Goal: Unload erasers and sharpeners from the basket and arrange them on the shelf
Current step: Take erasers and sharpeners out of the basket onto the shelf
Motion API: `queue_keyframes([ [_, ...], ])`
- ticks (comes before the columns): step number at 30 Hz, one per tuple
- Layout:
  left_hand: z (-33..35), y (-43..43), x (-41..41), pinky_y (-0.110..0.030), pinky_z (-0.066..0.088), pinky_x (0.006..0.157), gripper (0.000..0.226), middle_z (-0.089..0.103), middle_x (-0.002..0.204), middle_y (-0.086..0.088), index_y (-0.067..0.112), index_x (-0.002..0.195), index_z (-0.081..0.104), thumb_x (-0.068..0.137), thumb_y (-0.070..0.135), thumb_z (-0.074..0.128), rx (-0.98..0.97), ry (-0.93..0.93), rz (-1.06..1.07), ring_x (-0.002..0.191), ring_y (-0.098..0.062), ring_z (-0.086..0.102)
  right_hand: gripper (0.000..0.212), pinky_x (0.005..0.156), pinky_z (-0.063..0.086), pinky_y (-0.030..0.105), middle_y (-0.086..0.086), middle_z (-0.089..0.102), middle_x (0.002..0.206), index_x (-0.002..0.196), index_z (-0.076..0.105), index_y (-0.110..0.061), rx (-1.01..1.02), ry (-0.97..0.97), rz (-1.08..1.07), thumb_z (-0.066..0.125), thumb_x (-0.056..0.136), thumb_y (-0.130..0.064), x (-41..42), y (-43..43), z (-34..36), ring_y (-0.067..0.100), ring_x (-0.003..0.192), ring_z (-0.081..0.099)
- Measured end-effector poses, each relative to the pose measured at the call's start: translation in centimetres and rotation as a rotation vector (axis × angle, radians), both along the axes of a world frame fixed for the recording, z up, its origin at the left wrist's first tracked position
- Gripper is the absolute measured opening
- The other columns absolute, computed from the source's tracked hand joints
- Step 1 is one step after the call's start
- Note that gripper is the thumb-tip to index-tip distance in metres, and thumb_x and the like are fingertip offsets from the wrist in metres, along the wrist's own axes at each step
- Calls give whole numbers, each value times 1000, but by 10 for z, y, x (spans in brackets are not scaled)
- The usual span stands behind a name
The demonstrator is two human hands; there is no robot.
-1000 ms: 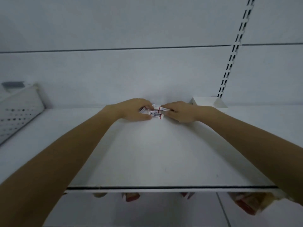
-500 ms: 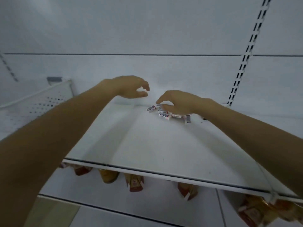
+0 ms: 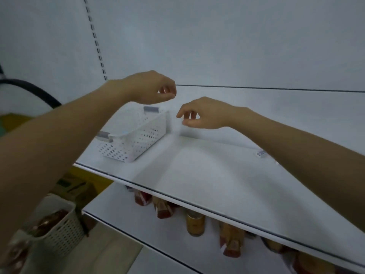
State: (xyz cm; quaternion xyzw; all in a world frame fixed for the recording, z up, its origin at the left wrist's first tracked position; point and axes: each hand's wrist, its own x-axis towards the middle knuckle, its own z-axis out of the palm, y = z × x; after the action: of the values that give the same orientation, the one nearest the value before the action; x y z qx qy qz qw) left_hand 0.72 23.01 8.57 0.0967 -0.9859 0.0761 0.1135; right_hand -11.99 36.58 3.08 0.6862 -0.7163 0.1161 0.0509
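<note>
1. Now the left hand hovers over the shelf, fingers loosely curled, holding nothing.
2. Just beside it and lower hangs the right hand, fingers likewise slack and bare.
3. A white basket sits on the shelf's left, under the left hand; its inside is hidden.
4. One small eraser, blurred, lies on the shelf by the right forearm, well apart from the basket.
5. Below, packets stand on the lower shelf.

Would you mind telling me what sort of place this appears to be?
Probably a shop aisle. There is white metal shelving with a slotted upright in the back panel, packaged goods lined up on the level below, and a white perforated basket standing on the shelf.
</note>
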Motion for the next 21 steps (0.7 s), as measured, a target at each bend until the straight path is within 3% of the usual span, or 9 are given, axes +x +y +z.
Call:
queue_keyframes([
  [10, 15, -102, 92, -23, 39, 80, 25, 64, 113, -1, 16, 113, 60, 95, 26, 46, -34, -57, 38, 94, -11, 55, 28, 83, 44, 25, -6, 62, 103, 114, 59, -23, 59, 34, 22, 52, 89, -32, 73, -112, 20, 11, 92, 57],
  [17, -13, -156, 74, -26, 42, 86, 25, 63, 116, -3, 14, 114, 60, 95, 21, 47, 56, -56, 9, 100, -14, 57, 30, 84, 41, 24, -6, 60, 104, 118, 57, -23, 151, 44, -71, 52, 90, -32, 68, -167, 9, 10, 89, 53],
  [21, -40, -184, 40, -22, 38, 83, 26, 59, 120, -3, 14, 117, 59, 93, 17, 50, 32, -150, 9, 99, -13, 54, 31, 86, 44, 26, -5, 61, 107, 119, 56, -23, 198, 46, -130, 54, 90, -31, 43, -190, -2, 10, 89, 53],
])
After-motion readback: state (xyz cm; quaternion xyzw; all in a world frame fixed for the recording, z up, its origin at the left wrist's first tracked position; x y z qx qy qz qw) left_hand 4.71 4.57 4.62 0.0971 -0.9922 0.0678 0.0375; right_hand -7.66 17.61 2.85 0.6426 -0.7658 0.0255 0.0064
